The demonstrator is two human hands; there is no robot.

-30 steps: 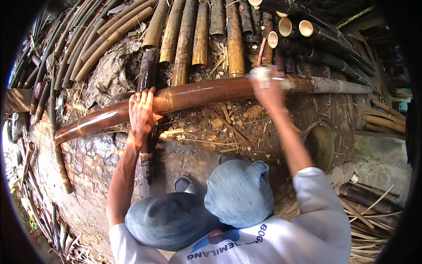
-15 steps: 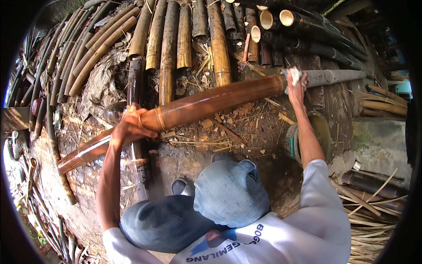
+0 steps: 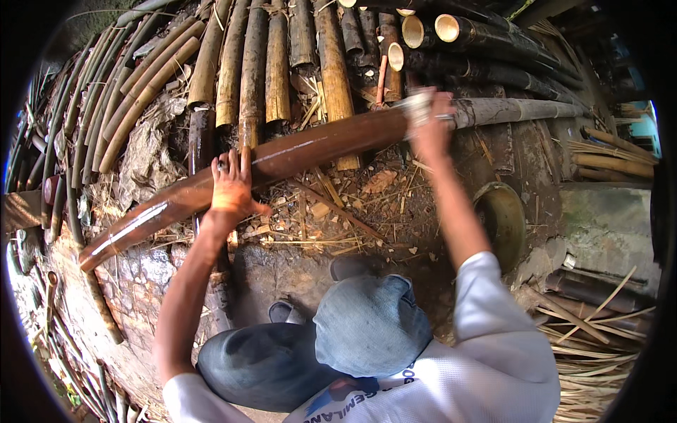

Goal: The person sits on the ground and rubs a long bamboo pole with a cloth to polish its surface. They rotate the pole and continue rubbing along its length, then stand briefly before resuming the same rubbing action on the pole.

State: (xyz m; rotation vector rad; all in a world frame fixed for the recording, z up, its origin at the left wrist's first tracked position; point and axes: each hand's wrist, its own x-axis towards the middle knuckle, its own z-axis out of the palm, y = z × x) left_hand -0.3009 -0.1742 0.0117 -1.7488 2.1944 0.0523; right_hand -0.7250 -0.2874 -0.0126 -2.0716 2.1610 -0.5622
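A long bamboo pole (image 3: 317,148), wet and reddish brown with a pale grey far-right stretch, lies slantwise in front of me. My left hand (image 3: 233,190) rests on its left part with fingers spread and thumb held out, so it is open. Toward the right, my right hand (image 3: 431,125) is closed on a white wad of cloth (image 3: 418,106) and presses it against the pole where brown meets grey. Motion blurs this hand and the wad. Beneath the pole's left part, a dark bamboo length (image 3: 199,141) runs crosswise, partly hidden.
Several cut bamboo poles (image 3: 278,70) lie side by side beyond the pole, with dark ones (image 3: 486,39) at the far right. A bucket (image 3: 502,225) stands right of my right forearm. Chips and straw (image 3: 331,211) litter the ground. Split strips (image 3: 599,359) are piled at lower right.
My right hand has slid leftward along the pole with the white wad. My left hand has shifted from wrapping the pole to lying spread on it. The view has moved slightly.
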